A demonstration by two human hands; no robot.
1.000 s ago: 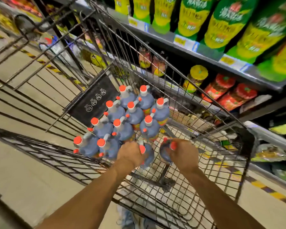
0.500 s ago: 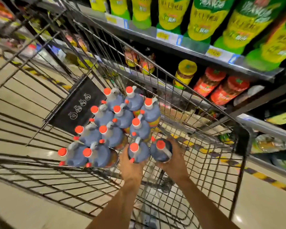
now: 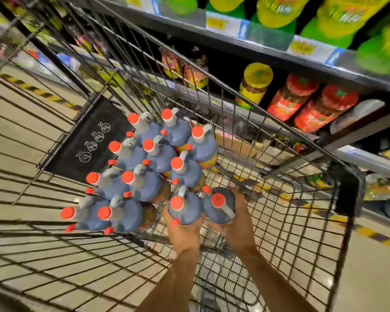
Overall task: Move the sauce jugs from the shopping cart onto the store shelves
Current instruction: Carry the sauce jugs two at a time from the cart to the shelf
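Note:
Several dark sauce jugs with orange-red caps and grey handles stand packed in the wire shopping cart (image 3: 268, 221). My left hand (image 3: 185, 233) grips one jug (image 3: 185, 208) from below, at the near end of the cluster. Beside it, my right hand (image 3: 239, 224) cups a second jug (image 3: 220, 206), fingers wrapped round its far side. Both held jugs are inside the cart, upright, close against each other. The store shelves (image 3: 268, 48) run along the right, above the cart's rim.
Green and yellow pouches (image 3: 277, 10) fill the upper shelf. Below it stand a yellow-lidded jar (image 3: 254, 84) and red-lidded jars (image 3: 293, 95). A black child-seat flap (image 3: 92, 140) hangs at the cart's far end. Tiled floor with yellow-black tape shows through the wires.
Both hands have shifted from over the two nearest jugs to gripping them from below and the side. The view has tilted toward the shelves.

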